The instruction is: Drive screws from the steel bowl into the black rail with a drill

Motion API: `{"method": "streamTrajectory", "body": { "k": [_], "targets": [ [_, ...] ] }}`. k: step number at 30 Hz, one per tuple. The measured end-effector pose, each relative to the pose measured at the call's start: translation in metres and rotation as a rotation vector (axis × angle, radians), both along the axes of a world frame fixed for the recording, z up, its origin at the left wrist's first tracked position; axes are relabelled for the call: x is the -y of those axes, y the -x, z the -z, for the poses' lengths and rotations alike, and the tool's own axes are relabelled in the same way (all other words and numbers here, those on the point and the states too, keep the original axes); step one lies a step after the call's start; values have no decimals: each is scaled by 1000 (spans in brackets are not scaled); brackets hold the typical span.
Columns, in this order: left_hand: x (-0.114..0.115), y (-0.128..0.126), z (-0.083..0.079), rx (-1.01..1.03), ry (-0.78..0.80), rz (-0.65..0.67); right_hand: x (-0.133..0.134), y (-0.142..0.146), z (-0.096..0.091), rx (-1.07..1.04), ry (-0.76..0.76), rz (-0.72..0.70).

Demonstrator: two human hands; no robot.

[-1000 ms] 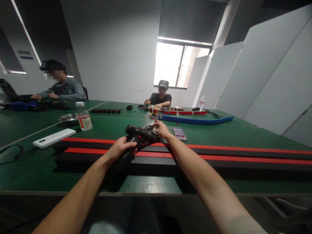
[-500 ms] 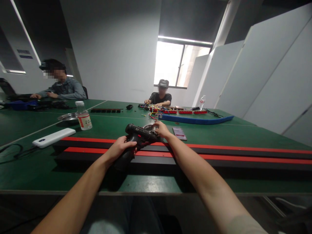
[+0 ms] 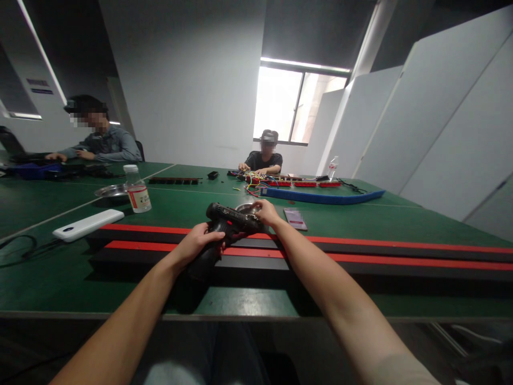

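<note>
My left hand is wrapped round the grip of a black cordless drill with small red marks, held low over the long red-and-black rails that run across the green table. My right hand reaches past the drill's nose to a small metal bowl. Its fingers are bent at the bowl's rim; what they pinch is too small to make out.
A phone lies right of the bowl. A water bottle, a metal dish and a white power bank stand at the left. Two other people sit at the far side, one with coloured wires and red parts, beside a blue strip.
Almost nothing has moved. The view has tilted slightly, and my right hand has stayed at the bowl while my left keeps its hold on the drill.
</note>
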State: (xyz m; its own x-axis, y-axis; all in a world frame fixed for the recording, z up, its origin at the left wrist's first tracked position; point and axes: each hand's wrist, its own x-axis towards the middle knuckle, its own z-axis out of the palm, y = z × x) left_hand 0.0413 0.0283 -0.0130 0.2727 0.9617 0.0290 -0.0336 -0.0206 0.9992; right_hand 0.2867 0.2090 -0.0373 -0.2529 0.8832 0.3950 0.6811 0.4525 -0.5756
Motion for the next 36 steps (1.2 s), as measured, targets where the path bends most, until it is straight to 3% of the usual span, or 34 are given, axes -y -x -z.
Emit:
{"method": "streamTrajectory", "body": {
  "k": [17, 23, 32, 36],
  "targets": [
    [0, 1, 1, -9, 10, -10, -2, 2, 5, -174, 118, -3],
    [-1, 1, 1, -2, 14, -16, 0, 3, 1, -370, 183, 28],
    [-2, 1, 4, 20, 18, -3, 4, 11, -12, -872, 372, 47],
    [-2, 1, 4, 18, 14, -2, 4, 9, -14, -846, 363, 60]
  ]
}}
